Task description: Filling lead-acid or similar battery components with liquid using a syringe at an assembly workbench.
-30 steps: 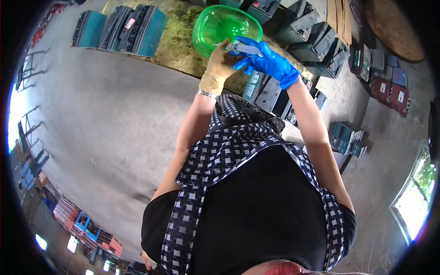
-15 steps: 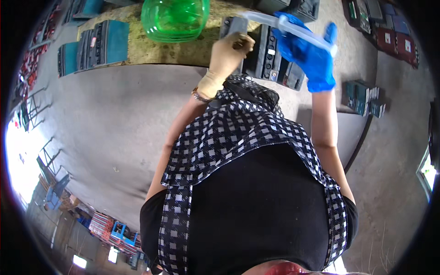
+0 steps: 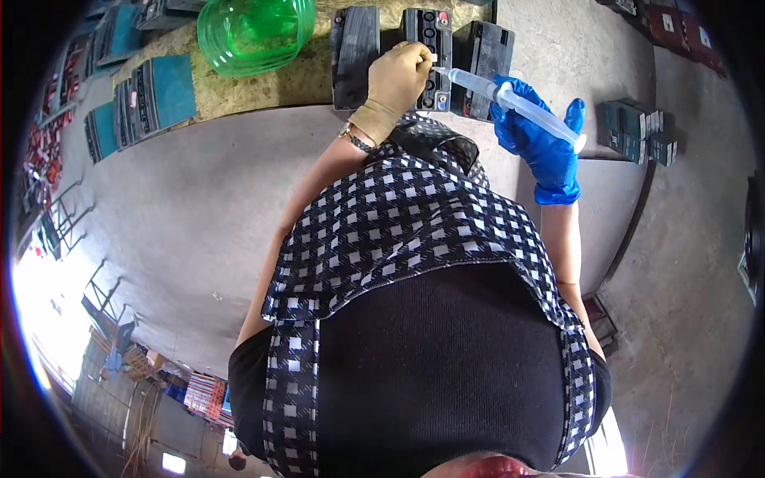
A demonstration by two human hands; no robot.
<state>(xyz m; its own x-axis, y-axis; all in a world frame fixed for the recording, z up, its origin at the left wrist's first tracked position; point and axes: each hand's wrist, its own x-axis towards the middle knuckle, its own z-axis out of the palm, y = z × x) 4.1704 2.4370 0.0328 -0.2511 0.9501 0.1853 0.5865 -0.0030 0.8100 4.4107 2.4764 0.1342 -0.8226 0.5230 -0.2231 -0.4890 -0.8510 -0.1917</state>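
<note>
My right hand [image 3: 535, 135], in a blue glove, is closed around a large clear plastic syringe [image 3: 478, 85]. The syringe's nozzle points left over a dark battery [image 3: 441, 48] that has a row of round ports along its top. My left hand [image 3: 401, 76], in a beige glove, rests at the left side of that battery with its fingers drawn together close to the nozzle. Whatever those fingers may hold is hidden. On either side stand another dark battery [image 3: 356, 52] and a grey-black battery [image 3: 488, 64].
A clear tub of green liquid [image 3: 255, 36] stands on the worn yellowish tabletop at the left. Beyond it are several teal-sided batteries [image 3: 163, 92]. To the right, small teal boxes [image 3: 629, 131] are stacked on the floor, with dark red cases [image 3: 685, 36] farther off.
The syringe has come down and left, its nozzle now over the middle battery beside my left hand. My left fingers have drawn closer together. The view has shifted, showing more of the batteries.
</note>
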